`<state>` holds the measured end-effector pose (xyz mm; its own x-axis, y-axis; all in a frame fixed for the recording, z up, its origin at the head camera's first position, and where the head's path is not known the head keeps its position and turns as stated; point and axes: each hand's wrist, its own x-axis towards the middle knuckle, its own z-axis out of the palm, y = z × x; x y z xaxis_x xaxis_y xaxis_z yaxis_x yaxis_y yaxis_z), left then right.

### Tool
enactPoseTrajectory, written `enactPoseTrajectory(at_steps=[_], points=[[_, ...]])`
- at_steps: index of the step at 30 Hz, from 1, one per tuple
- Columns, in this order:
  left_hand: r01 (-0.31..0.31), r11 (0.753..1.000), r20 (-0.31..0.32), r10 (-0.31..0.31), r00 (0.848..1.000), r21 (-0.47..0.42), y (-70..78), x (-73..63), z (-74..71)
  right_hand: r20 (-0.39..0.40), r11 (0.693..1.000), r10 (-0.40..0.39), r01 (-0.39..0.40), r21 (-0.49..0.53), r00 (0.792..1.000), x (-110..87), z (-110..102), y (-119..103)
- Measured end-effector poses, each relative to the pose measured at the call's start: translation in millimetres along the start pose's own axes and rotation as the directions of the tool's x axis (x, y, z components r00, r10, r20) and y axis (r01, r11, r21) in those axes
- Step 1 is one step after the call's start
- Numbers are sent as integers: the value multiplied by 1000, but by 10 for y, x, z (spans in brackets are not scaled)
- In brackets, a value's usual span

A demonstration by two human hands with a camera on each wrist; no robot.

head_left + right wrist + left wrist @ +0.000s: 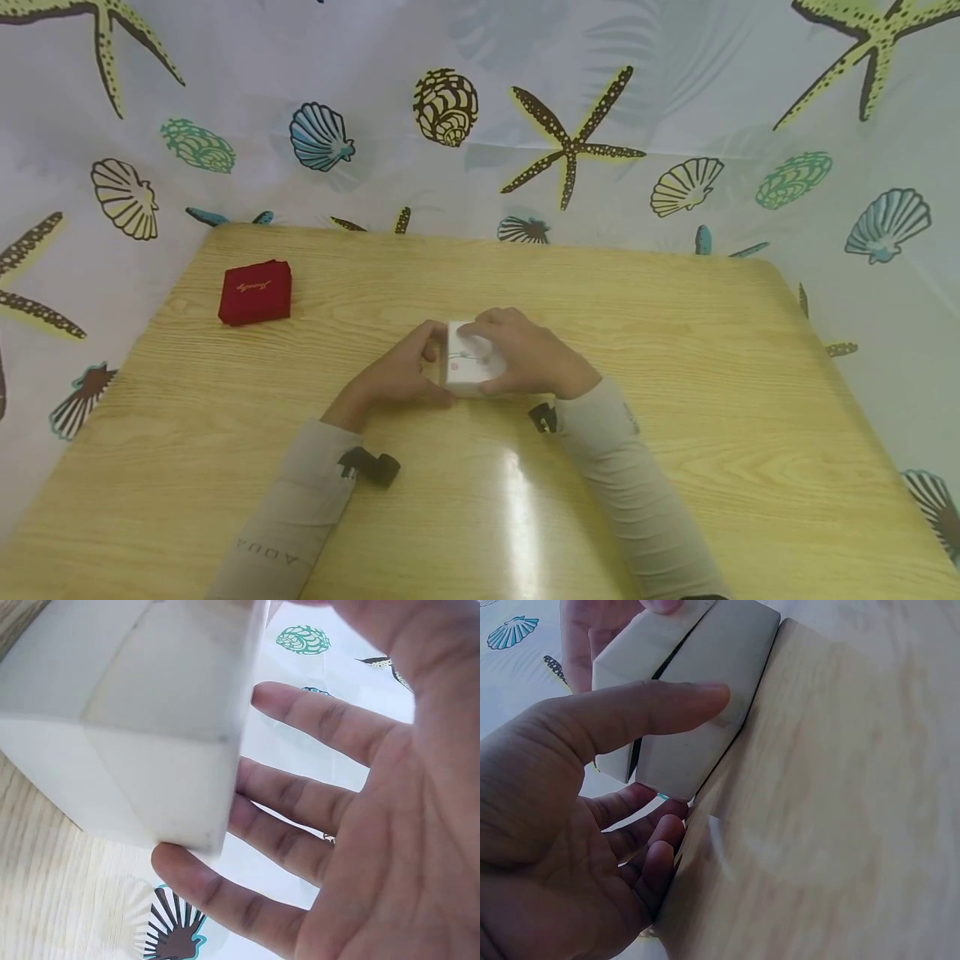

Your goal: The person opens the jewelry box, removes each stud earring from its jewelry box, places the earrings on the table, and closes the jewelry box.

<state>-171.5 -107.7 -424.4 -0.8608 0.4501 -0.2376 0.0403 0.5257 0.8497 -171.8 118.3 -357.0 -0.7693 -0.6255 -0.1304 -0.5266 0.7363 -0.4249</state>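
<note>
A small white box (461, 360) with a fine green-and-red print on its top sits on the table between both hands. My left hand (401, 367) grips its left side. In the left wrist view, the thumb lies along the side wall of the box (739, 656) and the other fingers curl at its end. A slanting dark gap runs between the lid (634, 660) and the base. From the right, my right hand (528, 354) holds the box, thumb and fingers on opposite sides. The right wrist view shows fingertips touching the edge of the white box (157, 682).
A red box (255, 293) with gold lettering rests at the table's back left. The wood-grain table (675, 333) ends against a white curtain (375, 50) printed with shells and starfish. Small black wrist mounts (378, 467) stick out from the sleeves.
</note>
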Motion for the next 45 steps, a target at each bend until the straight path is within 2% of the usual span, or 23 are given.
enactPoseTrajectory(at_steps=[8,28,45], points=[[-12,1000,-5,12,1000,10,-15,1,0,-15,1000,-21,21,-11,1000,-13,16,-9],[12,1000,5,-12,1000,18,-2,-9,1,10,999,-11,12,-31,1000,15,54,9],[-31,999,17,30,999,26,-18,-1,-9,29,999,-19,21,-42,999,33,77,21]])
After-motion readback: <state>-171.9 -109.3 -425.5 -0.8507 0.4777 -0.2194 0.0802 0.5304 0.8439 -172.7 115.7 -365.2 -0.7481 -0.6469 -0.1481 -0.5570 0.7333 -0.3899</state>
